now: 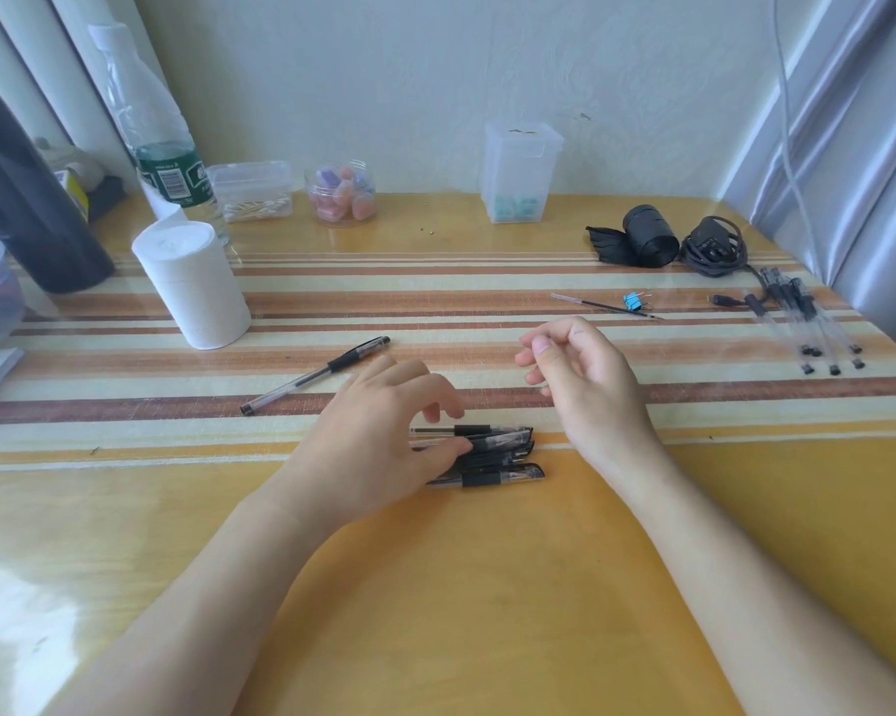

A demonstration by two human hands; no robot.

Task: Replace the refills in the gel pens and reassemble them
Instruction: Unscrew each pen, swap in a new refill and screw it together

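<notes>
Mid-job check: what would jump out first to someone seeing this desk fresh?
The two bare hands at centre: the left hand rests on a pile of gel pens, the right hand hovers loosely curled beside it. Next, the white tissue roll standing back left, and a single pen lying diagonally left of the pile.

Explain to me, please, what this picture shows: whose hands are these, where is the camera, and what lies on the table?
There is no machine: a person works with bare hands, and the one picture comes from a camera worn on the head, looking down. The left hand rests on a pile of black gel pens; whether it pinches one I cannot tell. The right hand hovers beside, fingers loosely curled, holding nothing visible. On the striped table lie a single pen, a loose refill by a blue clip, and more pens far right.
</notes>
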